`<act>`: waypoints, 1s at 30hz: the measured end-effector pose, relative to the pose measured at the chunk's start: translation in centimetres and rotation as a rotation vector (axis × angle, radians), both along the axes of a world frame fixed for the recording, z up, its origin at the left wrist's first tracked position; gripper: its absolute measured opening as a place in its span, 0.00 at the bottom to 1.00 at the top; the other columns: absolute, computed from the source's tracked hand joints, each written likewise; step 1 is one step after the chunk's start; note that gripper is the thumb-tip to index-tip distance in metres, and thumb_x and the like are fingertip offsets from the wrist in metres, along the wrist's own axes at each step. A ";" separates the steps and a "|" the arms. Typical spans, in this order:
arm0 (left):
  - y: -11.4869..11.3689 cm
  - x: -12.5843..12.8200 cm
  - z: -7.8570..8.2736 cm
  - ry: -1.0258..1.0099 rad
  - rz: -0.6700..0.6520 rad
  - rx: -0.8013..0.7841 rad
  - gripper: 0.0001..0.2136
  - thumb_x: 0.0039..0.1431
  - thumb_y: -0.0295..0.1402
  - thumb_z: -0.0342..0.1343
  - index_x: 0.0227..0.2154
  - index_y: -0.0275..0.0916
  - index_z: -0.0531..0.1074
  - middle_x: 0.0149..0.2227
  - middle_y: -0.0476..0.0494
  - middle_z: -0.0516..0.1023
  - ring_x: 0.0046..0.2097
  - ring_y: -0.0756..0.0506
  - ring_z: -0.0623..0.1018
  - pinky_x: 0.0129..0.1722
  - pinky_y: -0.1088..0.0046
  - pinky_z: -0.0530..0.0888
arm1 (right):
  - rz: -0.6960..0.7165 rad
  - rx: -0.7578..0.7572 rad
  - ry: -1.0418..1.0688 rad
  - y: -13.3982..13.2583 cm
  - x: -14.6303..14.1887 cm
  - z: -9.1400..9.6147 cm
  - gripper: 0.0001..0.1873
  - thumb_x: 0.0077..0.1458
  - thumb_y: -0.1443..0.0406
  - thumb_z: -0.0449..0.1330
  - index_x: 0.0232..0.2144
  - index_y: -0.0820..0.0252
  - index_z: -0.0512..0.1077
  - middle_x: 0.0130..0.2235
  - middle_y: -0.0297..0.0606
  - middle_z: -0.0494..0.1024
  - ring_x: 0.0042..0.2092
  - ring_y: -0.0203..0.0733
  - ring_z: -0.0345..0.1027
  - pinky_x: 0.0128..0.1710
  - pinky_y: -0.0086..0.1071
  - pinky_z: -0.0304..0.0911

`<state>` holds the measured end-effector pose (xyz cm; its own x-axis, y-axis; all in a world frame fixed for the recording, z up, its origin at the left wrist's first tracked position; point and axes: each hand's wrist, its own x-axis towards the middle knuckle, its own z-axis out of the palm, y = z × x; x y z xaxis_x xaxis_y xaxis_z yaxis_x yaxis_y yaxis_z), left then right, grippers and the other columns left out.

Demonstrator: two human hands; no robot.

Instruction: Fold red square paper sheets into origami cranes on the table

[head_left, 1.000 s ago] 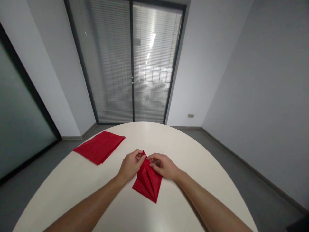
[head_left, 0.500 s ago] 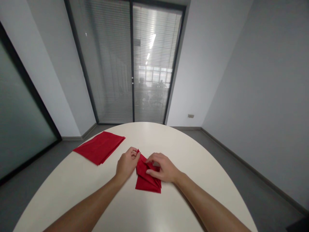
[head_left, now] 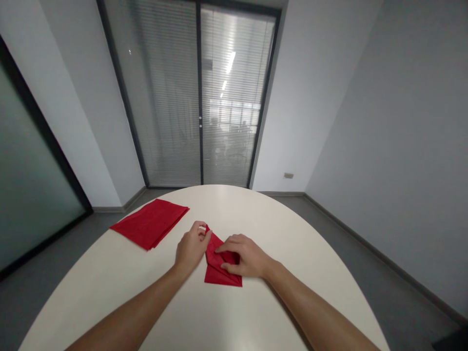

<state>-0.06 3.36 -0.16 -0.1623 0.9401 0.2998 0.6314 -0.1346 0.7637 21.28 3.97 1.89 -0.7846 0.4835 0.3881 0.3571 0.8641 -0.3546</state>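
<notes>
At the far left of the desk (head_left: 278,229) lies a stack of red napkins (head_left: 149,225), flat and squared, well apart from the work. Next comes our left hand (head_left: 190,249), fingers curled in, with thumb and forefinger closed on the far tip of the folded red napkin (head_left: 219,277). The napkin lies on the desk near its middle, between our two hands, and its near edge shows bare below them.

Our right hand (head_left: 244,256) lies on top of the napkin. Its fingers are held together and stretched toward the left hand, and the thumb runs along the near side. We cannot tell whether a layer of paper is caught between thumb and fingers or whether the hand only presses down.

As we judge it, the fold comes out cleanly if the left pinch keeps the tip from sliding while the right fingers press the layers flat. We would run the pads outward from the tip along the crease, not dab at it. Thin paper like this will likely creep or tear under a hard drag, so firm, even pressure suits it better. We would also keep the edges lined up before bearing down, since a set crease is hard to shift.
</notes>
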 end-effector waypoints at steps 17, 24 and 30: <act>-0.2 -0.8 0.3 0.006 0.072 -0.023 0.11 0.66 0.40 0.49 0.48 0.44 0.68 0.37 0.46 0.84 0.38 0.43 0.82 0.36 0.69 0.72 | -0.045 0.028 -0.018 0.7 0.5 -0.3 0.14 0.59 0.73 0.59 0.41 0.52 0.80 0.42 0.38 0.83 0.44 0.44 0.74 0.49 0.39 0.64; -0.1 -0.5 -0.2 0.216 -0.127 0.356 0.15 0.66 0.30 0.45 0.51 0.40 0.71 0.61 0.38 0.71 0.63 0.42 0.69 0.64 0.57 0.64 | -0.140 0.070 -0.065 1.1 0.9 -0.4 0.15 0.58 0.76 0.59 0.39 0.53 0.79 0.42 0.35 0.83 0.45 0.44 0.74 0.46 0.38 0.61; -1.0 0.4 -0.9 0.461 -0.459 0.148 0.21 0.67 0.32 0.46 0.61 0.38 0.67 0.66 0.36 0.66 0.67 0.41 0.65 0.67 0.52 0.59 | -0.113 0.074 -0.040 1.1 0.9 -0.4 0.14 0.60 0.74 0.58 0.43 0.54 0.78 0.43 0.38 0.83 0.47 0.43 0.75 0.49 0.37 0.63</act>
